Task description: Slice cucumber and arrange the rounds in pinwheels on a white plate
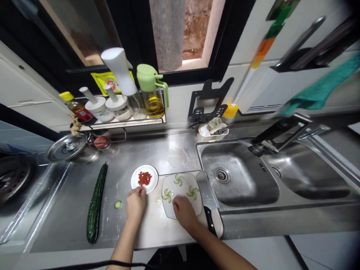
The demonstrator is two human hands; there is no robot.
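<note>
"Judging by the plate (pixel 184 190), how much had been laid out?"

"Three green swirls (pixel 179 180), set apart from one another. The near part was hidden by the right hand (pixel 184 212). The red bits (pixel 144 178) sat in the dish (pixel 155 180), and none showed on the plate. A long cucumber (pixel 96 206) was left over on the bench (pixel 67 225), with a slice (pixel 117 204) near it."

"And the hands?"

"The right was bunched and blurred; whether it held anything could not be told. The left hand (pixel 135 202) was narrow, fingers curled at the dish's near rim, and its grip could not be told either."

"What of the surface and the room?"

"The plate rested on a pale board (pixel 154 232), the dish at its far left corner. A knife (pixel 207 193) lay along the right side, beside the sink (pixel 239 176). The bench was steel, wet in spots. Behind it, oil (pixel 154 105) and jars (pixel 119 107) stood on a shelf below the window (pixel 168 37)."
</note>
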